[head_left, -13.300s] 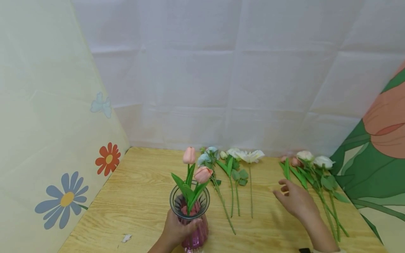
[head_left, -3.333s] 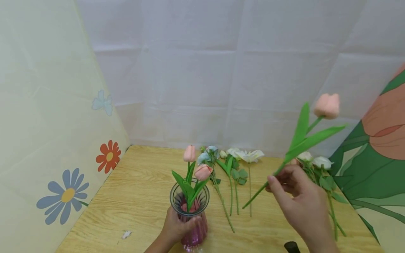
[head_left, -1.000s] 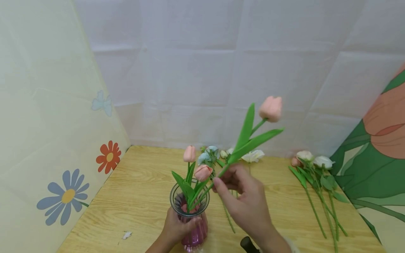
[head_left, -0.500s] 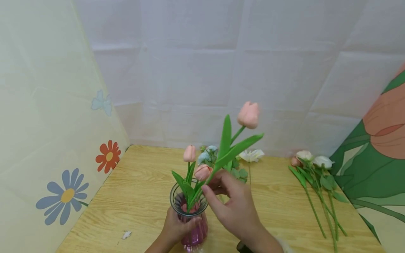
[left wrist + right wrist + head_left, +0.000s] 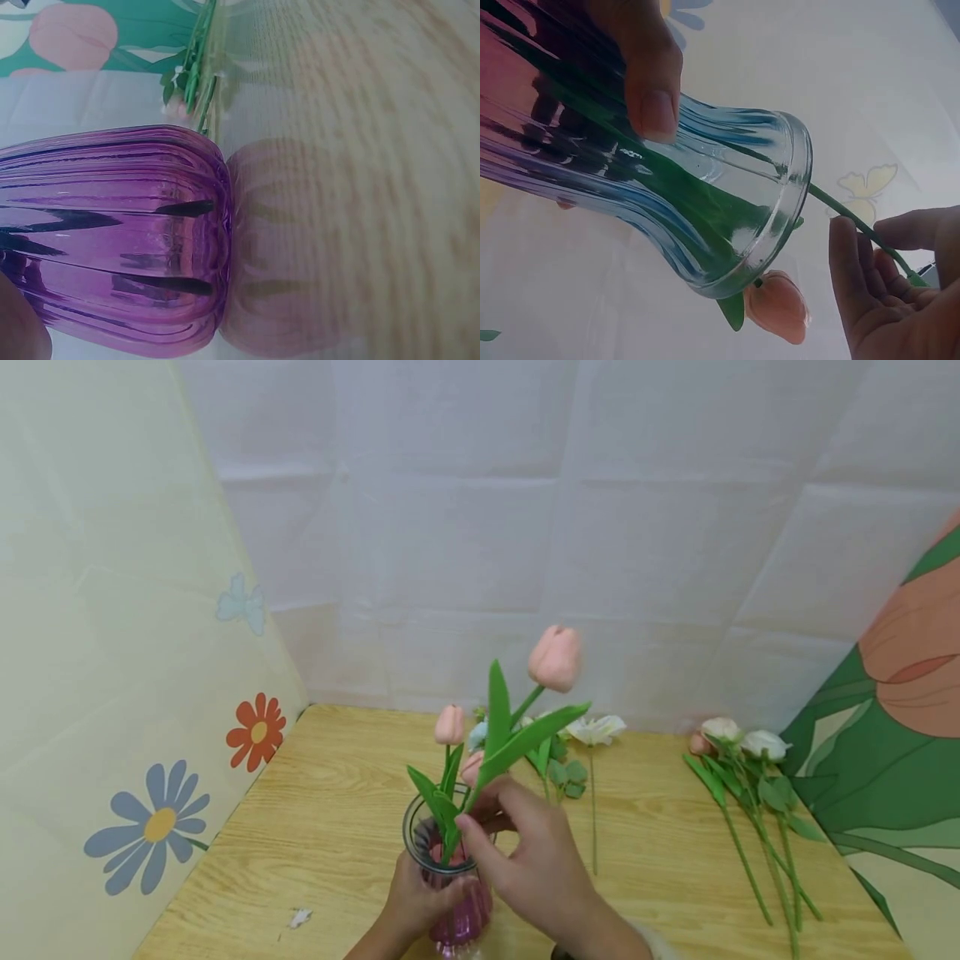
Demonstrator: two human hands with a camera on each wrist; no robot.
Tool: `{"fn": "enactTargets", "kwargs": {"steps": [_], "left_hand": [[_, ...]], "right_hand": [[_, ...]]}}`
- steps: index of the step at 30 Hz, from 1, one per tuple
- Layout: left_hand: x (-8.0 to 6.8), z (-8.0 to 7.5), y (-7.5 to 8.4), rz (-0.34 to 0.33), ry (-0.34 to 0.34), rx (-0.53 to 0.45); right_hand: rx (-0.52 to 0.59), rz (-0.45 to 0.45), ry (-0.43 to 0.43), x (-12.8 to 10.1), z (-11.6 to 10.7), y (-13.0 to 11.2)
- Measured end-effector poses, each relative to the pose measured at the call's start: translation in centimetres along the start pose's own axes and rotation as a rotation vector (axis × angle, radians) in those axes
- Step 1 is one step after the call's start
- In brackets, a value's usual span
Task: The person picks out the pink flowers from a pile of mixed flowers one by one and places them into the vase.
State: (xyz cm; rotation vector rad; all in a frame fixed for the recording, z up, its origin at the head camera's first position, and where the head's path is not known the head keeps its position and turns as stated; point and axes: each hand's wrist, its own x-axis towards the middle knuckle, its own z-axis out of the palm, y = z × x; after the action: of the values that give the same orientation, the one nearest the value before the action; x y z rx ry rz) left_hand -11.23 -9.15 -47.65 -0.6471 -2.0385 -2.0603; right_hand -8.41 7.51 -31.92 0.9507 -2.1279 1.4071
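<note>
A ribbed purple glass vase [image 5: 457, 914] stands near the front edge of the wooden table [image 5: 322, 827]. My left hand [image 5: 427, 897] grips its body, with the thumb [image 5: 649, 82] pressed on the glass. Two pink tulips [image 5: 450, 724] stand in it. My right hand [image 5: 480, 814] pinches the green stem [image 5: 847, 214] of a third pink tulip [image 5: 556, 657]. That stem's lower end passes into the vase mouth [image 5: 780, 202] while the bloom leans up and to the right. The left wrist view shows the vase's belly [image 5: 112, 240] on the table.
White and pale blue flowers [image 5: 592, 731] lie behind the vase. A bunch of pale roses [image 5: 750, 760] lies at the right. Flower-printed panels stand at the left [image 5: 150, 827] and right [image 5: 900, 693]. A small white scrap [image 5: 300, 917] lies on the table at the front left.
My right hand picked a tulip from the right pile, carried it left and lowered its stem into the vase. My left hand stayed on the vase.
</note>
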Motion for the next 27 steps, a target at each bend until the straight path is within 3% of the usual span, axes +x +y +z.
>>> {"fn": "enactTargets", "kwargs": {"steps": [3, 11, 18, 27], "left_hand": [[0.0, 0.0, -0.1, 0.026, -0.010, -0.015], [-0.2, -0.1, -0.3, 0.012, -0.007, -0.056], [-0.2, 0.1, -0.4, 0.115, 0.001, -0.010], [-0.1, 0.2, -0.5, 0.129, 0.001, -0.011]], "right_hand": [[-0.014, 0.033, -0.021, -0.2, 0.3, 0.0], [-0.062, 0.112, -0.085, -0.4, 0.9, -0.2], [-0.098, 0.165, -0.128, -0.4, 1.3, -0.3], [-0.154, 0.134, -0.144, -0.4, 2.0, 0.2]]}}
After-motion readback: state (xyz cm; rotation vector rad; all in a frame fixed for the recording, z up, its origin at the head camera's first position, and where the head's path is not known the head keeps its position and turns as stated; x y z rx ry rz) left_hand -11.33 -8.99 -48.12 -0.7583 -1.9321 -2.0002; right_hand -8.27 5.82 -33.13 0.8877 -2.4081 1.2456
